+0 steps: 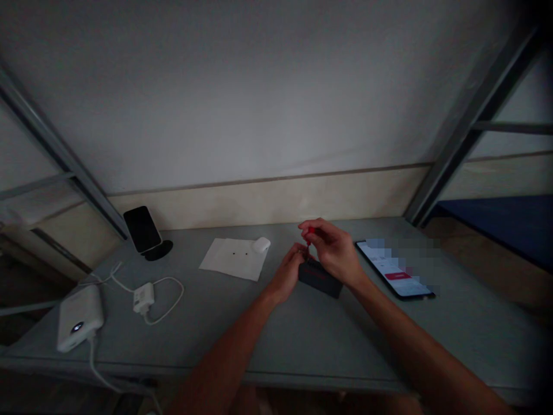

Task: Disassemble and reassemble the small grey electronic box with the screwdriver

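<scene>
My right hand (pixel 334 248) is closed around the red handle of a screwdriver (pixel 311 231), which points downward. Its thin shaft ends above the left end of a dark rectangular box (pixel 319 279). My left hand (pixel 287 271) is at that same end, fingers curled against the box near the screwdriver's tip. What the tip touches is hidden by the fingers. Left of my hands lies a white sheet of paper (pixel 227 259) with two small dark specks on it. A small white rounded case (pixel 261 245) rests at the paper's right corner.
A phone with a lit screen (pixel 393 268) lies right of my hands. On the left are a dark-screened phone (pixel 142 229) on a round stand, a white charger plug (pixel 143 297) with a looped cable, and a white power bank (pixel 80 317). A wall backs the grey table (pixel 302 346).
</scene>
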The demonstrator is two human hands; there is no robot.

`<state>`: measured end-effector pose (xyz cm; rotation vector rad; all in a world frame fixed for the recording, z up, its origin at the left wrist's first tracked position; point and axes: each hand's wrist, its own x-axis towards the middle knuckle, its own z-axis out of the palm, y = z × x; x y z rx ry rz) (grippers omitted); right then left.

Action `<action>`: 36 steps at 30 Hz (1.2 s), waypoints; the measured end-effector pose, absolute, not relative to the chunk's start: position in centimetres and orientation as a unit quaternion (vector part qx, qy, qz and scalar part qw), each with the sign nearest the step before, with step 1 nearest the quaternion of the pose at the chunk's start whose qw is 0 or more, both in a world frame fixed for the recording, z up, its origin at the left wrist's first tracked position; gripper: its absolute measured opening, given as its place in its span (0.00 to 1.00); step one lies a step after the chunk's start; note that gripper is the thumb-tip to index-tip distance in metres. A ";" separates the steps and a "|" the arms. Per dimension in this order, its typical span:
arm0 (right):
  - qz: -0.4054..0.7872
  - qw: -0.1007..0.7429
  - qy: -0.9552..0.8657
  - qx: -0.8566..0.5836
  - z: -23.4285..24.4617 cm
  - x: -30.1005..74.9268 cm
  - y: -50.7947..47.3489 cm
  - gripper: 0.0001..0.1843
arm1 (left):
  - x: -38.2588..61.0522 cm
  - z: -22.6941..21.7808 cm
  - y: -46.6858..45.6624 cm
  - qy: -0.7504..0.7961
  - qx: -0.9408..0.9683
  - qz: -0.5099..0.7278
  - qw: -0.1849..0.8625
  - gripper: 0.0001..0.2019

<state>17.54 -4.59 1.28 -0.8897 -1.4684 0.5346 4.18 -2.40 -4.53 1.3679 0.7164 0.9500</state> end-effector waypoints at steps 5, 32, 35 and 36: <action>0.291 0.599 -0.653 -0.360 1.5 17.6 -5.1 0.07 | 4.3 -4.5 -2.4 0.302 0.627 0.422 0.580 0.06; 0.147 0.593 -0.696 -0.377 1.7 17.3 -5.3 0.14 | 1.5 0.0 -2.9 0.309 0.866 0.323 0.224 0.07; 0.196 0.579 -0.696 -0.375 1.8 17.4 -5.5 0.13 | 1.2 0.1 -2.9 0.290 0.867 0.327 0.240 0.09; 0.198 0.577 -0.699 -0.374 1.9 17.4 -5.6 0.12 | 1.2 0.1 -2.8 0.285 0.868 0.328 0.241 0.09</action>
